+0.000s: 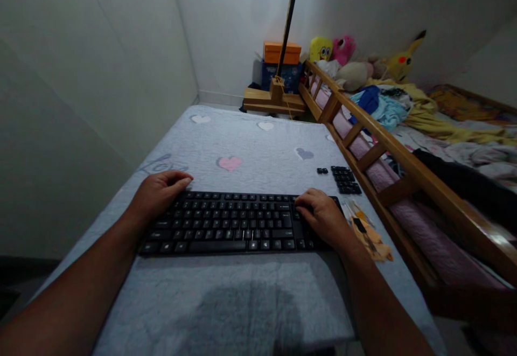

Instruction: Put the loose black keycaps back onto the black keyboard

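A black keyboard [238,224] lies flat on the bed cover, its long side facing me. My left hand [159,192] rests at its upper left corner, covering some keys. The fingers are bent together, thumb tip close to the index finger, with nothing seen between them. Over the right end of the keyboard is my right hand [321,213], fingers closed and thumb and fingertips at the keys beside the main block. What they pinch, if anything, is hidden. Several loose black keycaps [345,179] lie in a group beyond it, and a small pair of keycaps [322,170] sits apart.
An orange cloth [374,243] with small tools lies right of the keyboard. The bed cover [258,143] has heart prints. A wooden rail [388,146] borders the right side, with clothes and plush toys beyond. Boxes [281,53] and a pole on a wooden base stand behind.
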Demonstrator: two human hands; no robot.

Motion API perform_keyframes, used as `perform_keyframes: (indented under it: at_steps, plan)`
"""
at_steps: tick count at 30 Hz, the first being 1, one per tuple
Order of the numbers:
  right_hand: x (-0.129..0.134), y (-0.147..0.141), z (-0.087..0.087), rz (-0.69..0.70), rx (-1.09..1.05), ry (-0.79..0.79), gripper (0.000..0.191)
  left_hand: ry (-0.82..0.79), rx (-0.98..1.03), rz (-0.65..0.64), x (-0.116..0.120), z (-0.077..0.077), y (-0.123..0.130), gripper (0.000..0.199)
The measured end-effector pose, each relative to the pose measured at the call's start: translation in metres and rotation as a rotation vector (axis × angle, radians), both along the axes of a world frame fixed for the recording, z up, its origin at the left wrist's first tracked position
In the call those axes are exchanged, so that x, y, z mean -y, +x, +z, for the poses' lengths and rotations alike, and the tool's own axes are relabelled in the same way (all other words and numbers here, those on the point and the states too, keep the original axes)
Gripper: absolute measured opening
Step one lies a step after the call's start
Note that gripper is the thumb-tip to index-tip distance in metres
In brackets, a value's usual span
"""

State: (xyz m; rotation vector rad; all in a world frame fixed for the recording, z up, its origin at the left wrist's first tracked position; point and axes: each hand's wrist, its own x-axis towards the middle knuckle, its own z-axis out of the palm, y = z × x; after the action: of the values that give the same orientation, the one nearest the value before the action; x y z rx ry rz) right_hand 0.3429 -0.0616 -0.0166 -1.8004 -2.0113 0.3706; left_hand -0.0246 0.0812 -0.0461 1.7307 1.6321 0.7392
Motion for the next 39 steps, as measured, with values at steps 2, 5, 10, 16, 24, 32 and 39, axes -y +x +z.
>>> perform_keyframes:
  at_steps: [2, 5, 10, 16, 24, 32, 39]
  plan:
    - [0.0, -0.001, -0.001, 0.002, -0.018, -0.002, 0.014, 0.0, 0.007, -0.003, 0.0, -0.001, -0.001, 0.045]
    - [0.001, -0.003, -0.001, 0.007, -0.047, -0.001, 0.012, 0.005, 0.011, -0.009, -0.001, -0.003, -0.002, 0.046]
    - [0.003, -0.009, 0.0, -0.019, -0.043, 0.01, 0.013, 0.001, 0.027, -0.005, 0.0, -0.001, -0.001, 0.046]
    - [0.003, -0.009, -0.003, -0.029, -0.076, -0.003, 0.016, 0.01, 0.032, -0.013, 0.0, 0.0, 0.0, 0.045]
    - [0.004, -0.001, 0.001, -0.11, -0.233, -0.033, 0.01, 0.002, 0.014, -0.002, 0.002, 0.001, 0.001, 0.044]
    - [0.002, -0.004, -0.002, -0.099, -0.19, -0.078, 0.013, 0.002, -0.003, 0.008, 0.002, 0.002, 0.002, 0.046]
    - [0.003, -0.011, -0.002, -0.123, -0.084, -0.05, 0.017, 0.014, 0.005, 0.001, 0.002, 0.003, 0.001, 0.045]
